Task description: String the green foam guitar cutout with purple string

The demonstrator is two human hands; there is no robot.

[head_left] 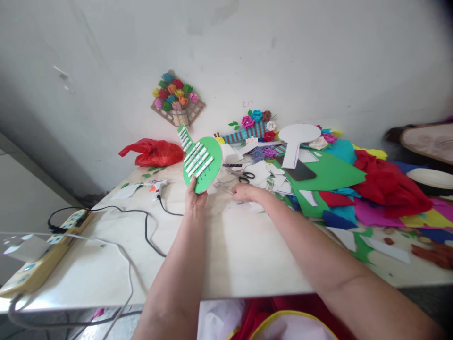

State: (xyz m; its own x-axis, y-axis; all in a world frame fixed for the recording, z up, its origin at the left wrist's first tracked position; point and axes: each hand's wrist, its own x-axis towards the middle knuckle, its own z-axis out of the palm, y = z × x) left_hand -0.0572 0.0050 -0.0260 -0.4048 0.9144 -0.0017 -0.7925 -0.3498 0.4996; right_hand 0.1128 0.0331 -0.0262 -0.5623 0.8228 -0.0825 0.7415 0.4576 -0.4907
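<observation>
A green foam cutout [210, 182], round with a narrow neck and rows of white rolled strips, is held tilted up above the table. My left hand [196, 194] grips its lower edge, thumb on the front face. Thin dark thread [226, 182] runs from around the cutout toward my right hand [244, 192]. That hand is closed in a pinch low over the table, with a thin strand at its fingertips that looks like the thread's end. Just behind it lie black-handled scissors [247, 177] and a dark pen [232, 165].
On the left are a glue gun [160, 187], its black cord, a power strip [53, 241] and a red plastic bag [155, 153]. A white paper cutout [299, 133], dark phone [296, 168], green sheet [336, 172] and coloured scraps crowd the right. Paper flowers [175, 92] lean on the wall.
</observation>
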